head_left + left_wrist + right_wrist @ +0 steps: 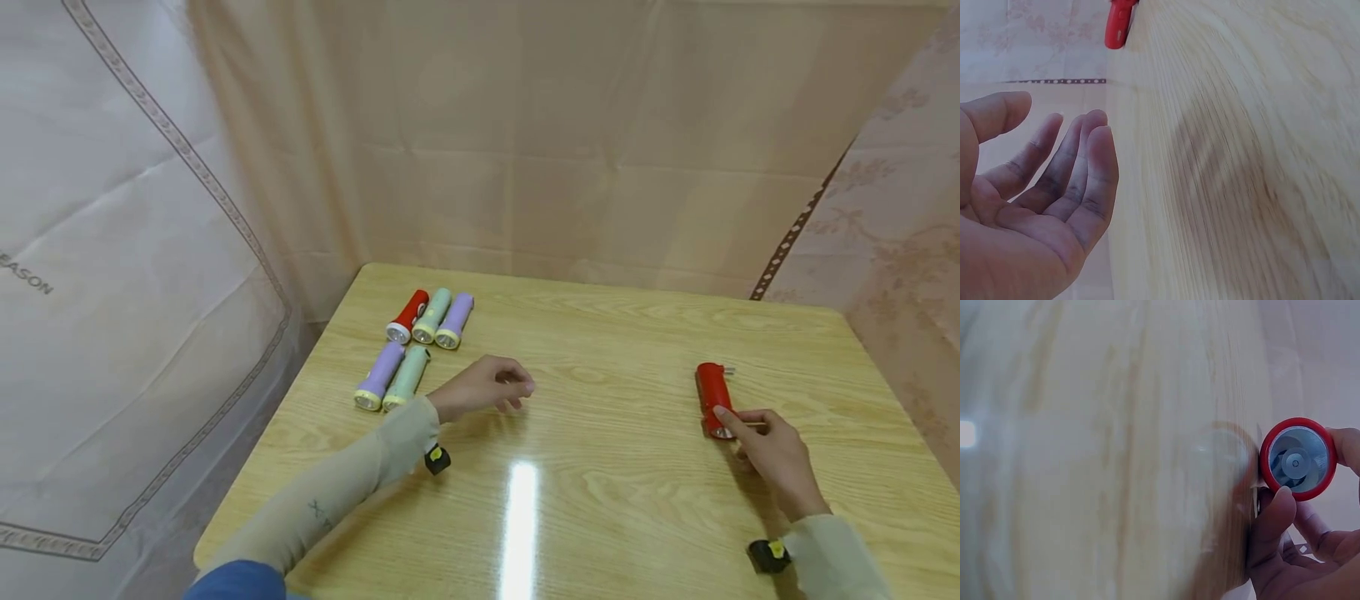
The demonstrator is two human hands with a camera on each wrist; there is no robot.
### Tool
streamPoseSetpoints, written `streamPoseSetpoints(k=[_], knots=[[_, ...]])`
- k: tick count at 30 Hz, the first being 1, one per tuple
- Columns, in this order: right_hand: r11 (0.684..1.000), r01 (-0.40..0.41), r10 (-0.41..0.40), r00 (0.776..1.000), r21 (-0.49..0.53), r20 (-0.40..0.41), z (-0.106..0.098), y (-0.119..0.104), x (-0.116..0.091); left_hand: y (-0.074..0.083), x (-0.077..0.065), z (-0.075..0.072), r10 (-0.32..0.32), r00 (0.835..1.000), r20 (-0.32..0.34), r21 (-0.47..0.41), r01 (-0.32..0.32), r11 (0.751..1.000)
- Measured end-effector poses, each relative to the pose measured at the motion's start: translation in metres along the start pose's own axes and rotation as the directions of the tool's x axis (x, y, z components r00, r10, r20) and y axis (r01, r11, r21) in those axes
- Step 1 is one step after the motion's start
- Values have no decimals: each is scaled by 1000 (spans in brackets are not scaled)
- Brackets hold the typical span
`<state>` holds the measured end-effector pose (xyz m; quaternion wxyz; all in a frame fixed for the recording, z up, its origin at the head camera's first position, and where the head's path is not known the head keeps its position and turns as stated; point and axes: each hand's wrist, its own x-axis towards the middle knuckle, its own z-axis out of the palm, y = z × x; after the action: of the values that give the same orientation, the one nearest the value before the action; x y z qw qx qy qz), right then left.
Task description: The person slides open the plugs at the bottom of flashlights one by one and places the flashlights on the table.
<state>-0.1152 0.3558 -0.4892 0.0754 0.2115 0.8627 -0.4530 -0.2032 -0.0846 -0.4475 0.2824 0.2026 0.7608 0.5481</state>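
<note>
On the right of the table, my right hand (777, 458) grips a red flashlight (712, 390) by its lens end, thumb on one side and fingers on the other. Two metal prongs stick out from its far end. In the right wrist view the round lens (1297, 459) with its red rim faces the camera, close to the tabletop. My left hand (480, 388) hovers over the middle of the table with its fingers loosely bent and nothing in them. Nearest to it lies a pale green flashlight (408, 375), partly hidden behind the left forearm.
Beside the green one lies a purple flashlight (381, 373). Behind these sit a red flashlight with a white rim (409, 312), another green flashlight (432, 315) and another purple flashlight (457, 318). Curtains (525, 150) hang around the wooden table (600, 350).
</note>
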Motion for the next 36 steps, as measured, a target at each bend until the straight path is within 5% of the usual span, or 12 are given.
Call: streamPoseSetpoints(k=[19, 26, 36], knots=[[1000, -20, 20, 1000, 2, -3, -2, 1, 2, -10, -32, -55, 8, 993, -117, 97, 3, 995], [1000, -4, 4, 1000, -2, -1, -4, 0, 1, -12, -43, -79, -46, 980, -194, 73, 62, 995], [1000, -24, 24, 1000, -10, 7, -3, -1, 3, -21, -59, -93, -61, 974, -219, 65, 77, 995]])
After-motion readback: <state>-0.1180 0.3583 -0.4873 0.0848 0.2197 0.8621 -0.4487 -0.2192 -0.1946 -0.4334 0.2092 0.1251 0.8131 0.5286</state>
